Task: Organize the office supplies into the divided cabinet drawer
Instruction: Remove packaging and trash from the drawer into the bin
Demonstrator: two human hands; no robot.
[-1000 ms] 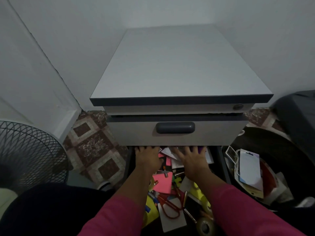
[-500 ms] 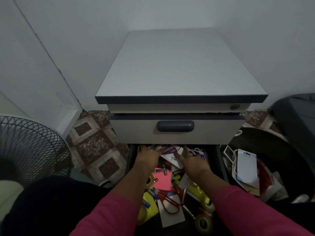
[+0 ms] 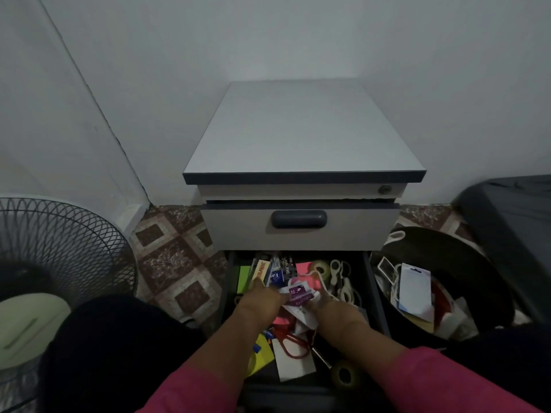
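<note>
The cabinet's low drawer [image 3: 373, 289] is pulled out and crammed with loose supplies. My left hand [image 3: 262, 297] and my right hand [image 3: 331, 306] are side by side in its middle. The left holds several card packets [image 3: 275, 272] fanned upright. The right grips a purple-and-white packet [image 3: 299, 294]. Around them lie a green sticky pad [image 3: 244, 278], pink notes [image 3: 307, 274], white scissors [image 3: 340, 280], red scissors [image 3: 291, 344], yellow notes [image 3: 260, 356], a white card [image 3: 295, 364] and two tape rolls [image 3: 345, 376]. Whether the drawer has dividers is hidden by the clutter.
The shut upper drawer with a dark handle [image 3: 299, 219] overhangs the open drawer's back. A floor fan [image 3: 59, 248] stands at the left, and my dark knee [image 3: 113, 338] is beside it. A black bag [image 3: 447, 263] holding packaging sits at the right, on patterned tiles [image 3: 173, 251].
My hands have drawn back from under the upper drawer toward me, bringing packets up out of the pile. The view has pulled back, showing more of the drawer's rear.
</note>
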